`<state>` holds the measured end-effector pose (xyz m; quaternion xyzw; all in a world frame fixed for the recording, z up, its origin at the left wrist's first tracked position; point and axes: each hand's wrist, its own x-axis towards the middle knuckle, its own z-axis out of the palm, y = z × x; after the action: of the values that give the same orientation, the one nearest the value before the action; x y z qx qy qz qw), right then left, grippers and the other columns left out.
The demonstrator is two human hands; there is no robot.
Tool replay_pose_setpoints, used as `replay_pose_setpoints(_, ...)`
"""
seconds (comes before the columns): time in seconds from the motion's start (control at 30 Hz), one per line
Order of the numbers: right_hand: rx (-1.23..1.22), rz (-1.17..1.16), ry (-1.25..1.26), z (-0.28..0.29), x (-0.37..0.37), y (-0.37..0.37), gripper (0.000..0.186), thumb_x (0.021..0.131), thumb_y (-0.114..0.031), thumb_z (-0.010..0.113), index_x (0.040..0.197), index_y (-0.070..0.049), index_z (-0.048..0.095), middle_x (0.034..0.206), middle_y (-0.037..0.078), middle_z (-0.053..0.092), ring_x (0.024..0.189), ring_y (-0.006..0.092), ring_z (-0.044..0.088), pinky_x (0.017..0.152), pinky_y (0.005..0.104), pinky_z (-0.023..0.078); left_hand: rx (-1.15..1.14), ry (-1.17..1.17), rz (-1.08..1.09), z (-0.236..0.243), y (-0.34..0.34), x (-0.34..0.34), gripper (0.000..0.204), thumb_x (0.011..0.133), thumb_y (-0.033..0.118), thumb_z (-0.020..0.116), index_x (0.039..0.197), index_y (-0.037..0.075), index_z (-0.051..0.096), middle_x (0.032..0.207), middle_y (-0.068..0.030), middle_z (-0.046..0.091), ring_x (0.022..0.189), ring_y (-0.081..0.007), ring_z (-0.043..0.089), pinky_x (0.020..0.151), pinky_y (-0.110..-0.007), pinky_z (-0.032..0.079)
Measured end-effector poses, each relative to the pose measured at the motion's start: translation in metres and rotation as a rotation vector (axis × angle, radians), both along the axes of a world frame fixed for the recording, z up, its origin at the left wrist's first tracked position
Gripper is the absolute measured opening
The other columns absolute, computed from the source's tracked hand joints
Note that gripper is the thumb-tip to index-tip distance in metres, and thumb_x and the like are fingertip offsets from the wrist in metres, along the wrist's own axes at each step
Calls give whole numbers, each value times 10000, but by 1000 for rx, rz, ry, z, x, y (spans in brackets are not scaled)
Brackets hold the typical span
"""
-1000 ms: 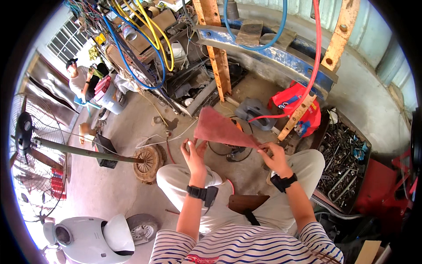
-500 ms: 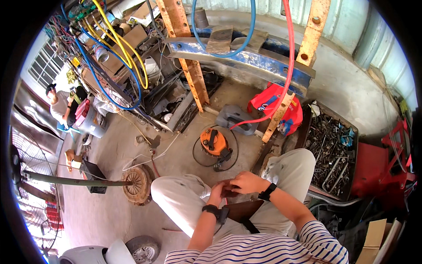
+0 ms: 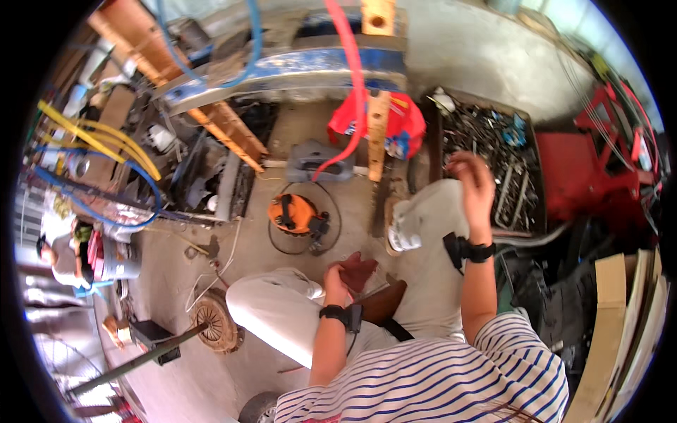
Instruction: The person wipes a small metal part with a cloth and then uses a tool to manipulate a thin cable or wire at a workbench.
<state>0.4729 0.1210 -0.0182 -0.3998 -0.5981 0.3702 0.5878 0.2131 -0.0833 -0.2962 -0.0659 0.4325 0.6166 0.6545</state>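
My left hand (image 3: 336, 283) rests over my lap, closed on a reddish-brown piece (image 3: 360, 272) that looks flat and irregular; its exact kind is unclear. Raised above my right knee is my right hand (image 3: 477, 185), with loosely bent fingers and nothing visible in them. It is nearest to a dark metal tray (image 3: 539, 185) heaped with loose bolts and metal parts (image 3: 502, 158). A brown flat panel (image 3: 384, 302) lies across my lap behind the left hand. Both wrists wear black bands.
An orange round device (image 3: 293, 213) with a black cable loop sits on the floor ahead. Beyond it are a grey canister (image 3: 321, 161) and a red bag (image 3: 405, 120). A red hose (image 3: 350, 70) hangs in front. Another person (image 3: 65, 257) sits at the far left.
My right hand has left the left hand and moved up and right toward the tray. The reddish-brown piece stays in my left hand. The view has turned to the right.
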Motion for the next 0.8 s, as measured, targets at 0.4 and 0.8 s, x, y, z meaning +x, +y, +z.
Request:
replay_pose_setpoints(0.4,-662,-387,-516,-339,244,23,331,829,-168,490,1090,27,547,894,186,616,804,351,594,711,406,460,-375,316,-123,63,34,35,213,711,74,405,839,-51,519,1070,-250,567,921,-323,585,713,-373,483)
replay_pose_setpoints(0.8,-959,-248,-1031,-373,150,85,478,788,-194,623,1171,5,417,1007,267,536,903,430,545,738,497,487,-470,562,-265,4,-22,-25,129,753,65,386,795,28,503,804,-158,597,695,-281,577,625,-369,495)
